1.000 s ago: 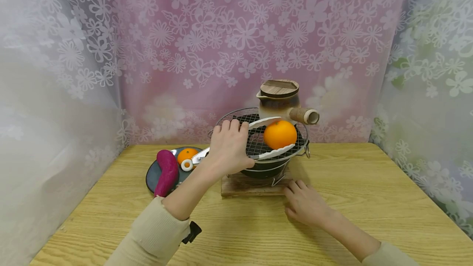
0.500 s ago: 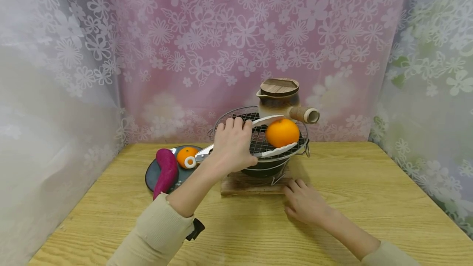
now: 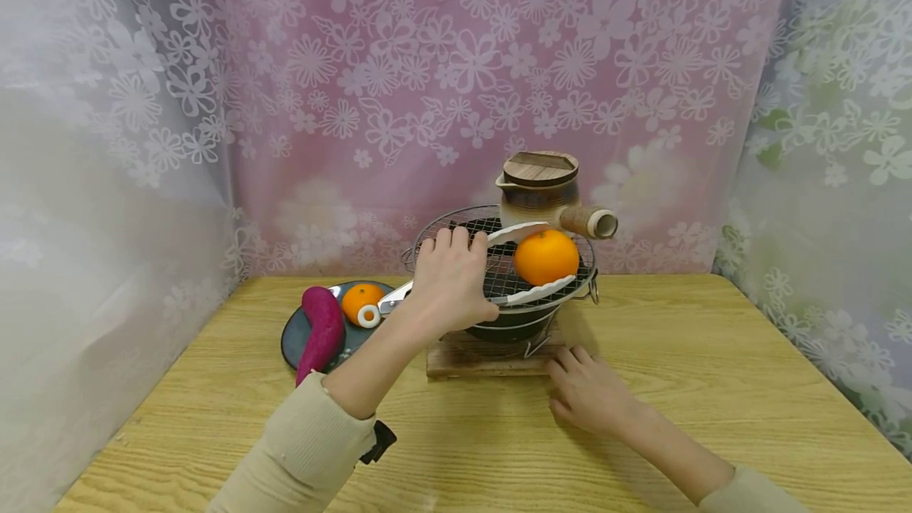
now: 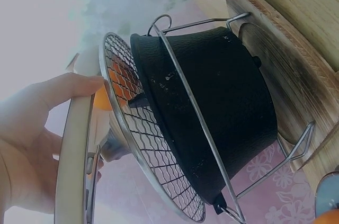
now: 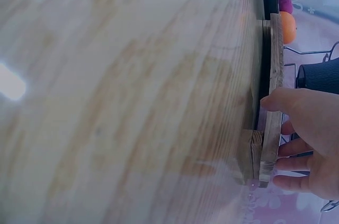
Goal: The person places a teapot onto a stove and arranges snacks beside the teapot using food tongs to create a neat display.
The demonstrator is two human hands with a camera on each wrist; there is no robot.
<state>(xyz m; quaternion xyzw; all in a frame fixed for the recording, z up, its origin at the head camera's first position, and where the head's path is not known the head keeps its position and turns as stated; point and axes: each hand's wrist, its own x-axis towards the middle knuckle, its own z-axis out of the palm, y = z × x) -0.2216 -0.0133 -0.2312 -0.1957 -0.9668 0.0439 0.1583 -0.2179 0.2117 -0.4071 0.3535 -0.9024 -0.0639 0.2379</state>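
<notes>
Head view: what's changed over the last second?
The left hand, the tongs it holds and the large orange between their tips shifted slightly right. Nothing was visibly grasped or released. The right hand at the wooden board, the lidded pot and the plate stayed put.

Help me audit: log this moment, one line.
left hand: holds tongs; right hand: grips board; orange over grate: between tongs' arms; pot: on grate

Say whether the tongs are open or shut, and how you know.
Open: the tongs have their white tips spread apart, the larger orange between them.
</notes>
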